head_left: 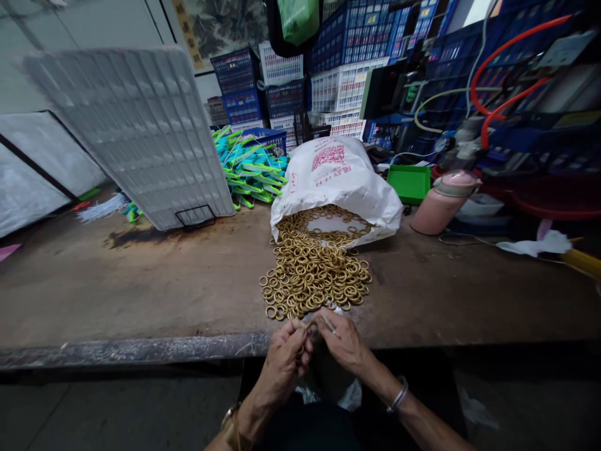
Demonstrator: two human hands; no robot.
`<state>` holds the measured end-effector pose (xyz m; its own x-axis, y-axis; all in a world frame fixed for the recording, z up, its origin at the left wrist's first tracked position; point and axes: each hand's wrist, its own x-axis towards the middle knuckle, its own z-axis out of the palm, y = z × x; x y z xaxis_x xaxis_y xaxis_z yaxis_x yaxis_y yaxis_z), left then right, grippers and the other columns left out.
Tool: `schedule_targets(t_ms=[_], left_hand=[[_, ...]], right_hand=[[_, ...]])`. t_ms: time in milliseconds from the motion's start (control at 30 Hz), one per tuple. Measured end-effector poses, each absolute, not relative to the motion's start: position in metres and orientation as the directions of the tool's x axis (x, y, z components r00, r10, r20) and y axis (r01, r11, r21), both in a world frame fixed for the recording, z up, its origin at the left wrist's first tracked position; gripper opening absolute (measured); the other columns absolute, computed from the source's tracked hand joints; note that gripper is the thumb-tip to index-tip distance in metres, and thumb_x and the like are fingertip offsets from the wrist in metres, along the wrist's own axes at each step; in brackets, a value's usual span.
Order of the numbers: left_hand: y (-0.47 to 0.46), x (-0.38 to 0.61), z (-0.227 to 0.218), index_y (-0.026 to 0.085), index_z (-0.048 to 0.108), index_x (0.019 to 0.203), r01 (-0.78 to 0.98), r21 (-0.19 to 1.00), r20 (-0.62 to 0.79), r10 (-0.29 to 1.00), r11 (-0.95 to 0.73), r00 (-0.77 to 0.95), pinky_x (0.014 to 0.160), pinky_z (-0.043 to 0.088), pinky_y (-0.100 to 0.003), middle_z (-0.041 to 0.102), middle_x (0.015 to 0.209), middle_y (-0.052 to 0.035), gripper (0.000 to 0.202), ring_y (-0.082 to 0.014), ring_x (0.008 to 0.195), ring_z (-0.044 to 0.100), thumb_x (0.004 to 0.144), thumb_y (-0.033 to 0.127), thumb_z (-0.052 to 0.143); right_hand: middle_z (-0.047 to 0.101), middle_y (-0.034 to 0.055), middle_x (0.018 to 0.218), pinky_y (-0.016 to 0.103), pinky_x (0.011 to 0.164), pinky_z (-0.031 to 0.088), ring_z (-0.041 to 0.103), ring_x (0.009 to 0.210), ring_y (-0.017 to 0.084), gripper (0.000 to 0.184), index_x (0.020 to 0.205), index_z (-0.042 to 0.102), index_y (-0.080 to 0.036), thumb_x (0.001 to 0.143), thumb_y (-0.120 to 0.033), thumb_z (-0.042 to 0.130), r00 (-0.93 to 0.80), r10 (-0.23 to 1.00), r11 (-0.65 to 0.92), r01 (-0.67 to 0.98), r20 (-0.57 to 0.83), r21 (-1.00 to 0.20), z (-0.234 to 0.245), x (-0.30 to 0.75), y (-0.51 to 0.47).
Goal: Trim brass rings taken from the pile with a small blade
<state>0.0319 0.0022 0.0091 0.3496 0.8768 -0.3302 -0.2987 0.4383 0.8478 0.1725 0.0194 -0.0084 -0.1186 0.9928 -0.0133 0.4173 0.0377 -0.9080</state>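
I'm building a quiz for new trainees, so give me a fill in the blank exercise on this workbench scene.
1. A heap of gold ____ spills from the white sack onto the workbench.
2. The bottle lying right of the sack is ____.
3. The small tray between sack and bottle is ____.
4. The right hand has a bangle on its ____.
Missing words: rings, pink, green, wrist.

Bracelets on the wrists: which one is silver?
The silver bracelet circles the wrist of the right hand. The band behind the left hand looks gold instead.
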Motion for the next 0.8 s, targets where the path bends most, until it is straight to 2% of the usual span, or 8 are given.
schedule_targets(t_ms=[67, 133, 367, 467, 567, 700, 800], left_hand=[[0.002, 0.034, 0.011, 0.017, 0.044, 0.07, -0.267, 0.857, -0.352, 0.88, 0.44, 0.32, 0.037, 0.021, -0.015, 0.044, 0.056, 0.0055, 0.033, -0.0024, 0.039, 0.032, 0.072, 0.048, 0.054], [0.003, 0.035, 0.011, 0.018, 0.043, 0.07, -0.234, 0.867, -0.367, 0.882, 0.439, 0.296, 0.036, 0.022, -0.015, 0.044, 0.055, 0.0062, 0.034, -0.0024, 0.038, 0.031, 0.071, 0.05, 0.054], [0.002, 0.031, 0.007, 0.018, 0.042, 0.07, -0.144, 0.91, -0.342, 0.899, 0.39, 0.272, 0.037, 0.023, -0.015, 0.043, 0.052, 0.0067, 0.033, -0.0031, 0.038, 0.031, 0.074, 0.049, 0.05], [-0.003, 0.028, 0.016, 0.017, 0.043, 0.068, -0.126, 0.924, -0.317, 0.909, 0.36, 0.271, 0.037, 0.023, -0.015, 0.042, 0.051, 0.0067, 0.031, -0.0028, 0.038, 0.031, 0.075, 0.047, 0.05], [-0.012, 0.026, 0.026, 0.017, 0.047, 0.072, -0.095, 0.915, -0.33, 0.864, 0.391, 0.379, 0.036, 0.022, -0.015, 0.047, 0.052, 0.0054, 0.03, -0.0026, 0.037, 0.033, 0.074, 0.047, 0.051], [-0.024, 0.027, 0.008, 0.016, 0.05, 0.071, -0.071, 0.822, -0.453, 0.724, 0.565, 0.52, 0.032, 0.022, -0.015, 0.051, 0.051, 0.0039, 0.028, -0.0032, 0.034, 0.036, 0.071, 0.044, 0.056], [-0.024, 0.032, -0.029, 0.015, 0.051, 0.064, -0.061, 0.67, -0.622, 0.605, 0.739, 0.497, 0.03, 0.022, -0.015, 0.054, 0.052, 0.0013, 0.02, -0.0038, 0.033, 0.038, 0.066, 0.031, 0.063]], right_hand=[[0.048, -0.0036, 0.057, 0.021, 0.053, 0.029, 0.042, 0.054, 0.01, 0.012, 0.066, 0.048, -0.02, 0.074, -0.018, 0.039, -0.215, 0.976, 0.139, 0.525, 0.028, -0.84, -0.01, 0.173, 0.015], [0.05, -0.0028, 0.061, 0.022, 0.055, 0.029, 0.044, 0.056, 0.011, 0.013, 0.07, 0.047, -0.02, 0.069, -0.011, 0.038, -0.28, 0.959, 0.209, 0.603, 0.041, -0.77, -0.012, 0.173, 0.011], [0.054, -0.0005, 0.065, 0.023, 0.055, 0.026, 0.048, 0.06, 0.013, 0.02, 0.076, 0.045, -0.02, 0.064, -0.008, 0.036, -0.331, 0.944, 0.273, 0.737, 0.023, -0.618, -0.007, 0.171, 0.005], [0.054, 0.0003, 0.064, 0.024, 0.053, 0.025, 0.048, 0.058, 0.013, 0.021, 0.08, 0.045, -0.019, 0.064, -0.008, 0.037, -0.284, 0.958, 0.251, 0.79, 0.03, -0.56, -0.008, 0.175, 0.01], [0.055, 0.0019, 0.064, 0.024, 0.052, 0.024, 0.047, 0.056, 0.013, 0.018, 0.08, 0.046, -0.019, 0.068, -0.009, 0.036, -0.176, 0.983, 0.178, 0.843, 0.051, -0.508, -0.009, 0.183, 0.017], [0.053, 0.0013, 0.063, 0.024, 0.054, 0.026, 0.047, 0.056, 0.014, 0.018, 0.074, 0.045, -0.02, 0.065, -0.007, 0.035, -0.131, 0.976, 0.2, 0.857, 0.175, -0.475, -0.011, 0.186, 0.027], [0.056, 0.0018, 0.067, 0.024, 0.058, 0.029, 0.05, 0.063, 0.015, 0.025, 0.082, 0.048, -0.02, 0.065, -0.007, 0.035, -0.16, 0.957, 0.26, 0.843, 0.243, -0.471, -0.014, 0.178, 0.034]])
